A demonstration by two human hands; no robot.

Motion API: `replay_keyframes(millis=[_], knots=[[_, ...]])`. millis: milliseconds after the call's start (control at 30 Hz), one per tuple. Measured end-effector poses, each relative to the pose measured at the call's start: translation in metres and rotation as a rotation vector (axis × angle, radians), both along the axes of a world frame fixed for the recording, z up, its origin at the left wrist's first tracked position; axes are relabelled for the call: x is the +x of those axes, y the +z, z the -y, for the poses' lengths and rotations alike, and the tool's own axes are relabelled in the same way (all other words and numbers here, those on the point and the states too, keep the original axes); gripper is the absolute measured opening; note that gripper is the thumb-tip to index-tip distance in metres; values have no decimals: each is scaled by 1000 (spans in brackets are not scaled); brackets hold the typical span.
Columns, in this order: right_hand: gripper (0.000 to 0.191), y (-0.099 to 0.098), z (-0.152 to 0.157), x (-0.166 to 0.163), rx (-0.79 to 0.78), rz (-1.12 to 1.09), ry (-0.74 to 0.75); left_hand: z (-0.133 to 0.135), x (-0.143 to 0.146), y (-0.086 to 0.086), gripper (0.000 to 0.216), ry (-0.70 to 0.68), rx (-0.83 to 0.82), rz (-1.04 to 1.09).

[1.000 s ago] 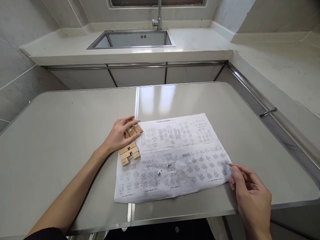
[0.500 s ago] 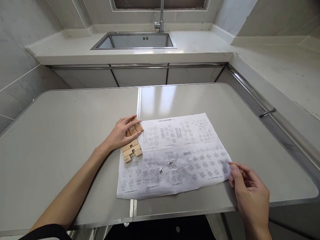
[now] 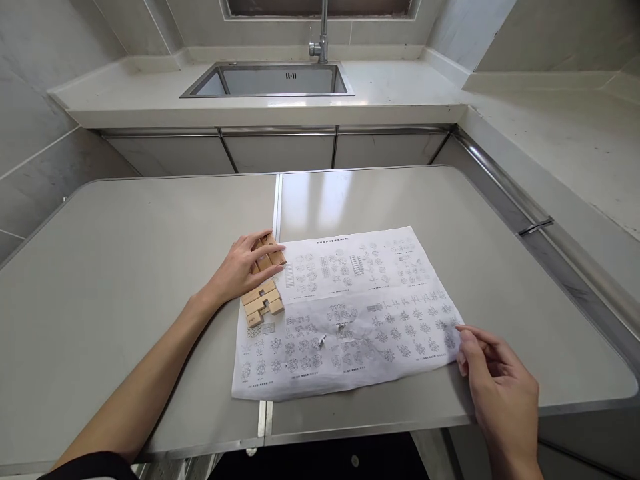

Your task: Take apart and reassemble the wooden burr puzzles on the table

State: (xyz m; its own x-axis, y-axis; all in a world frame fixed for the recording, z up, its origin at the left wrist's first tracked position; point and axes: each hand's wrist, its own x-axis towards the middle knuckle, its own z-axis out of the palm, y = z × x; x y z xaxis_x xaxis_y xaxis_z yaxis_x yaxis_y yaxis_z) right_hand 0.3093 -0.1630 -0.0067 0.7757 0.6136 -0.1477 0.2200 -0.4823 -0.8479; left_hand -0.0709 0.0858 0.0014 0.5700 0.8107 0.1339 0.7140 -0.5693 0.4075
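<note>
A white instruction sheet (image 3: 310, 367), printed with many small line diagrams, lies creased on the table with a small tear near its middle. My left hand (image 3: 245, 263) is over its upper left corner, with thumb and fingers around several notched wooden puzzle pieces (image 3: 277, 257) that it partly covers. Just below the thumb, more pale wooden puzzle pieces (image 3: 263, 303) lie side by side on the sheet. At the sheet's right edge, my right hand (image 3: 500, 387) pinches the paper between thumb and index finger, the other fingers curled in.
The grey folding table (image 3: 150, 253) has a metal seam (image 3: 277, 200) down its middle. Beyond it a pale counter (image 3: 400, 87) holds a steel sink (image 3: 270, 80) and a faucet (image 3: 323, 47). Another counter (image 3: 565, 147) runs along the right.
The index finger of my left hand has shifted slightly down over the wooden pieces. My right hand and the sheet stay nearly still.
</note>
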Motion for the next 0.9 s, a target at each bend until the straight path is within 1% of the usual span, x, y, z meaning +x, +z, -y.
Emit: replay_keyframes(millis=[200,267,333,400,433,667,800,900], knots=[[45,-1,0,-1,-8,3,1,1,3,1,49,6,34,-15],[45,-2,0,0,-2,-7,-3,2,3,1,56,35,76,-16],[45,-2,0,0,0,-12,-8,1,3,1,70,87,102,-15],[47,-1,0,0,0,-12,-8,1,2,0,80,131,101,-18],[47,-1,0,-1,0,-12,-6,1,2,0,81,141,96,-22],[45,2,0,-2,-10,-8,0,0,3,-4,65,113,108,-1],[45,2,-1,-2,-14,3,7,-1,2,-6,66,110,117,-3],[44,2,-1,-2,-23,6,3,-2,1,-6,68,85,153,-22]])
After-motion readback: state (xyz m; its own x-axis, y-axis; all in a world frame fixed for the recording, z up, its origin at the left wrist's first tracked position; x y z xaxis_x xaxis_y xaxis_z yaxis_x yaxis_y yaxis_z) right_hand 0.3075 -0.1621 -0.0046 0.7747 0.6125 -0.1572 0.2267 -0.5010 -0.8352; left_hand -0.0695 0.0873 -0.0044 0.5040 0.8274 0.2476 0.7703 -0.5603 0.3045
